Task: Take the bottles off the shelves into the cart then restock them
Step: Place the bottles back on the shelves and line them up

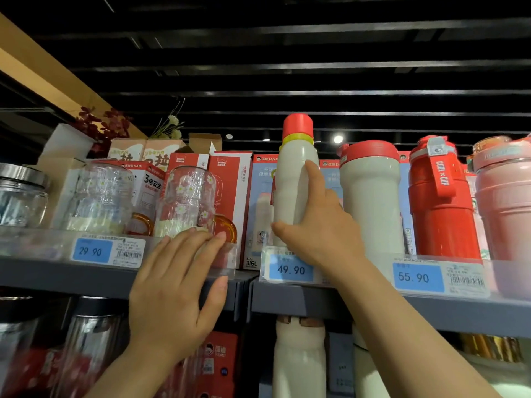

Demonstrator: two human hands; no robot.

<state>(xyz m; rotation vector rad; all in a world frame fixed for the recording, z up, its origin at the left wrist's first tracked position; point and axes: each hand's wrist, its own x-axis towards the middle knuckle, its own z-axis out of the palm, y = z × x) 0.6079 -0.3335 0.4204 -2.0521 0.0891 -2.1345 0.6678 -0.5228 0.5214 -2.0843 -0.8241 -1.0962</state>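
My right hand grips the slim white bottle in a tight slot: the wide white tumbler stands just right of it, boxes close behind, and the red carton just left. The clear shelf lip bars the near edge, where my left hand rests in front of the flowered glass mug. Above the red cap the way is open up to the dark ceiling slats
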